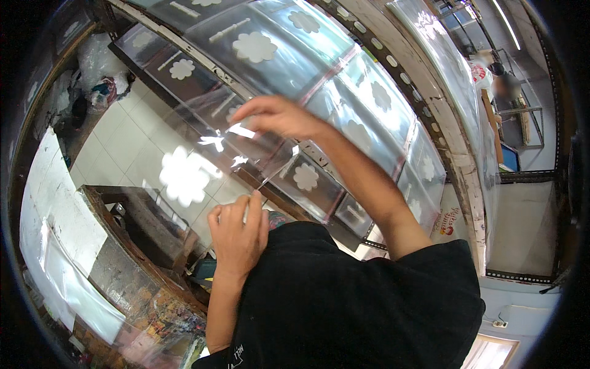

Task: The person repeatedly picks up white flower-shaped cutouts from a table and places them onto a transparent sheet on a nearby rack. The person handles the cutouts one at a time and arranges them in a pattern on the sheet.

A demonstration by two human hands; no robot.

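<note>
A thin clear plastic sheet (230,184) with a white flower shape printed on it hangs in front of me, bright with glare. My left hand (238,230) is closed, its fingertips pinching the sheet's near edge. Farther off, my right hand (279,117) curls its fingers and thumb at the sheet's upper part. It looks closed on the film, though slight blur and reflections partly hide the contact. Just beyond, a rack (236,89) carries similar clear sheets with white flowers and short white bars.
A paint-stained worktable (135,273) with white sheets stands at left. Tiled floor (129,132) lies between table and rack. Plastic bags (101,61) sit at upper left. Perforated metal rails (393,61) edge the rack levels. Another person (507,86) is at far right.
</note>
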